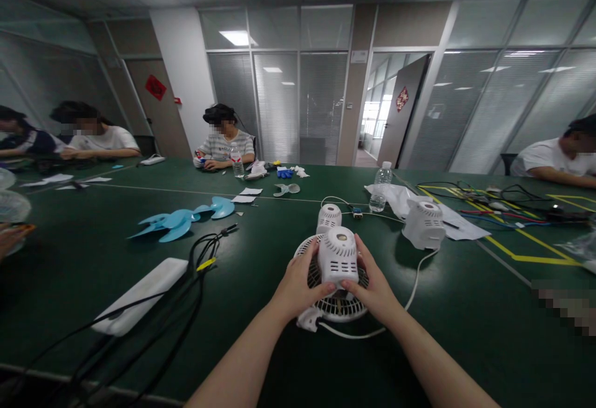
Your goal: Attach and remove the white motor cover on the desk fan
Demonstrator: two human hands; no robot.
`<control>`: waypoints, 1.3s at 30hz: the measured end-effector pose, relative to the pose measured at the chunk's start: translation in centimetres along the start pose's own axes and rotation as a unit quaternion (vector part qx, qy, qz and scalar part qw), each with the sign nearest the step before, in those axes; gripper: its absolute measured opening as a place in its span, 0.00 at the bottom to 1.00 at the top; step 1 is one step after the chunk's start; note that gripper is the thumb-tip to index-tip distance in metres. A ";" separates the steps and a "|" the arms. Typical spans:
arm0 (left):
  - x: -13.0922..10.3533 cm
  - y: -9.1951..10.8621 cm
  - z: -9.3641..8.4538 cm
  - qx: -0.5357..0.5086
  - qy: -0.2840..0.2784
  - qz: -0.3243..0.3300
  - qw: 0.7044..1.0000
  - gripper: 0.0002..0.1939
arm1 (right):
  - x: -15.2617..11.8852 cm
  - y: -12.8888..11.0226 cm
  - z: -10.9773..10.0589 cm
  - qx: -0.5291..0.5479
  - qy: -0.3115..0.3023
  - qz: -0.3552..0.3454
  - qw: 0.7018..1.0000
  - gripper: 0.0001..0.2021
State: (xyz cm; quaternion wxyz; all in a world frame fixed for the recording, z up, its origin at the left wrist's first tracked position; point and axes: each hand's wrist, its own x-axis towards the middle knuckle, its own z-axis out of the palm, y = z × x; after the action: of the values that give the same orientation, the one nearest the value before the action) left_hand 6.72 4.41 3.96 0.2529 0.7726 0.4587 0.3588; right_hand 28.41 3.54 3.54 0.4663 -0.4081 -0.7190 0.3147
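Both my hands are wrapped around a white fan motor housing (339,258) with slotted vents. My left hand (298,284) grips its left side, and my right hand (376,290) grips the right, thumbs at the near end. Beneath the housing lies a round white fan grille (344,315), partly covered by it and my fingers. Whether the housing touches the grille I cannot tell. A small white piece (309,319) sits at the grille's near left edge, with a white cord (356,336) running right. Just behind stands another white motor housing (329,215).
Blue fan blades (174,223) lie to the left, beyond a white power strip (139,296) and black cables (200,271). To the right are a third motor housing (424,225), a water bottle (382,185) and crumpled paper (459,222). Other people sit around the green table (251,346).
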 end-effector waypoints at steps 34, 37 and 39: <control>-0.3 0.5 0.1 0.026 -0.037 0.015 0.999 0.52 | -0.1 -0.8 -1.8 0.053 -0.054 0.014 0.997 0.46; -0.2 0.4 -0.1 0.012 -0.032 -0.005 0.999 0.51 | -0.1 -0.7 -1.7 0.042 -0.053 0.013 0.998 0.46; -0.1 0.2 0.0 0.002 -0.027 -0.018 0.999 0.51 | -0.2 -0.6 -1.7 0.035 -0.055 0.014 0.998 0.47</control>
State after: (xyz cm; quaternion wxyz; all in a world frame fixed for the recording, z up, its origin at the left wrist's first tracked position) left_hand 6.81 4.24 4.11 0.2703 0.7743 0.4662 0.3319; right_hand 29.82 3.25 4.56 0.4356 -0.3833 -0.7263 0.3685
